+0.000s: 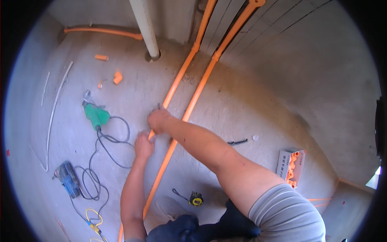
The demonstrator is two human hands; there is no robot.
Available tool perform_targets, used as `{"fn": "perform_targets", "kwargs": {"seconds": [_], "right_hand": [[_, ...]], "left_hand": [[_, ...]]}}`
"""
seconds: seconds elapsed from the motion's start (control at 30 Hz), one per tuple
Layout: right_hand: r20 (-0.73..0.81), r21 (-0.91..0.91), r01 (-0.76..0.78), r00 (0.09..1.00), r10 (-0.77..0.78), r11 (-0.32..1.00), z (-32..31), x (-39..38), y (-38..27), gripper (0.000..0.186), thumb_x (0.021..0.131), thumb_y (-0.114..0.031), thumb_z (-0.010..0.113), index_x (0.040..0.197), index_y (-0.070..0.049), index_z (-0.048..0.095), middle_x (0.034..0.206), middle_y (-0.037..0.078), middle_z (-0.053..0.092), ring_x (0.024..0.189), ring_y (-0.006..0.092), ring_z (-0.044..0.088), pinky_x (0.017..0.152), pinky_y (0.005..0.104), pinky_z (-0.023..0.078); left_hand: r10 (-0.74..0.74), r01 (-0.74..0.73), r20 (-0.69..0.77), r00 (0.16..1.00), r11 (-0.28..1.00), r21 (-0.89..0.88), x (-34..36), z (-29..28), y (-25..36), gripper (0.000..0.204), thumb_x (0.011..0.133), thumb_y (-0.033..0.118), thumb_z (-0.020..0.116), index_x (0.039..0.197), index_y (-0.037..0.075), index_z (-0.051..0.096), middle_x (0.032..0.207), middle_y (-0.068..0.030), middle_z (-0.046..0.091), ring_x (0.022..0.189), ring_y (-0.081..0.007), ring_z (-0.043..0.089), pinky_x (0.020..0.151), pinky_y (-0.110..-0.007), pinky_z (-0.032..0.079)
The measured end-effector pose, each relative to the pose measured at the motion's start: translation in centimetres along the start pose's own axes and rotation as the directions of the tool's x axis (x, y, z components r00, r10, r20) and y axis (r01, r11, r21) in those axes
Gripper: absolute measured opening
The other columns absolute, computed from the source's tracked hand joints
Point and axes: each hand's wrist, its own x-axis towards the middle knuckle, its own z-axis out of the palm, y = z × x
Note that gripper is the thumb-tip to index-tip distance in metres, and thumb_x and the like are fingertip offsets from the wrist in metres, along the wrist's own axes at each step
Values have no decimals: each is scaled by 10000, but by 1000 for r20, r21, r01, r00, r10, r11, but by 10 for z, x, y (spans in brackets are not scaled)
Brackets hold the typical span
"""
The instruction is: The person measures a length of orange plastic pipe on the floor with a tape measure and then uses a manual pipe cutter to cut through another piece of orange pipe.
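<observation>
My right hand (158, 119) is closed round the near part of an orange pipe (178, 82) that runs along the floor to the wall and then up it. Just below, my left hand (144, 145) also grips orange pipe, and a short piece shows between the two hands. Whether a joint sits under my fingers is hidden. A second orange pipe (197, 92) lies alongside on the right, passing beneath my right forearm.
A green corded tool (96, 115) and a blue power tool (68, 179) lie left, with looping cables. An orange elbow fitting (117, 78) lies beyond. A tape measure (196, 199) is near my legs. Right stands a box of orange fittings (292, 166). A white pipe (146, 30) rises from the floor.
</observation>
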Motion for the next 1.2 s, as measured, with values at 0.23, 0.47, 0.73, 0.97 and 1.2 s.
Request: {"fn": "perform_targets", "kwargs": {"seconds": [0.23,0.47,0.73,0.97,1.2], "right_hand": [[41,11,6,999,-7,1000,-3,1,0,379,791,-221,780,1139,-75,743,1209,114,706,1231,269,602,1175,545,317],[24,-100,1,1000,2,995,7,7,0,276,783,-232,746,1024,-100,773,1133,88,719,1178,284,623,1115,579,342],[51,-22,33,998,-32,999,1,6,-3,374,827,-334,778,1121,-107,739,1207,97,709,1232,266,603,1140,503,341],[74,-4,15,997,-15,1000,-7,4,-5,279,835,-312,759,1063,-152,764,1176,58,712,1237,248,586,1111,490,365],[61,13,20,998,-21,1000,-4,4,-2,235,840,-277,740,1043,-163,774,1163,61,714,1232,249,584,1114,484,363]], "left_hand": [[2,-2,20,1000,1000,18,0,0,3,340,902,216,712,1116,-33,623,1142,-250,628,1074,-440,614,914,-505,499],[31,-32,14,999,999,45,2,1,-2,373,912,289,700,1093,-33,642,1095,-261,654,1063,-442,621,913,-524,498],[-221,227,62,973,964,-140,3,-1,-1,453,925,386,673,1036,-53,668,1087,-285,663,1064,-441,624,928,-492,496],[-275,296,125,953,936,-193,6,-11,5,452,892,361,701,1080,-49,667,1123,-266,667,1093,-413,633,956,-458,498],[-263,259,4,965,950,-174,4,3,4,376,879,308,707,1022,-38,680,1051,-261,686,1041,-410,653,902,-459,516]]}}
